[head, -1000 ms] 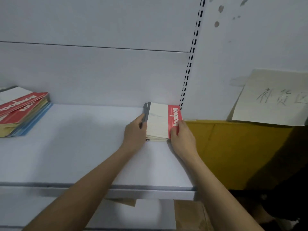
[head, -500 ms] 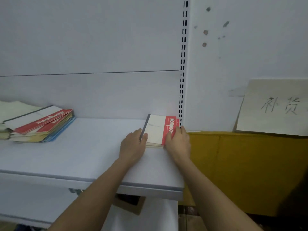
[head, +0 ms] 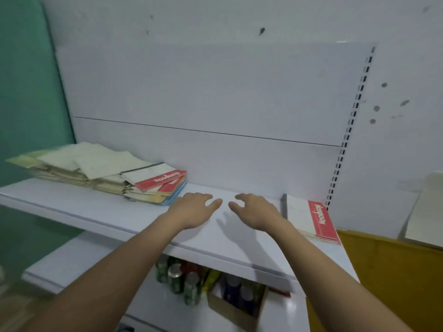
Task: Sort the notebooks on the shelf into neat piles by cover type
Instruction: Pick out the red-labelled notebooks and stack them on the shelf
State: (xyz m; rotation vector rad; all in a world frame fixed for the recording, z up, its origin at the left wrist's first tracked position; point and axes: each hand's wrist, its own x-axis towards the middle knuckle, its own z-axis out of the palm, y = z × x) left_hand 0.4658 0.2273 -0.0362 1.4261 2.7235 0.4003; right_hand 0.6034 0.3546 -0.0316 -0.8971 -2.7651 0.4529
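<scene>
Both hands, left hand (head: 194,208) and right hand (head: 255,209), hover empty with loose fingers over the shelf (head: 115,212), a neat notebook pile (head: 309,220) just right of them, messy notebooks (head: 107,176) left.

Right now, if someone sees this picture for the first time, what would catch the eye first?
Two bare hands, left hand and right hand, hover empty over the middle of the white metal shelf. At the shelf's right end lies a neat pile of white notebooks with red bands; at the left end, a messy heap of mixed notebooks.
</scene>
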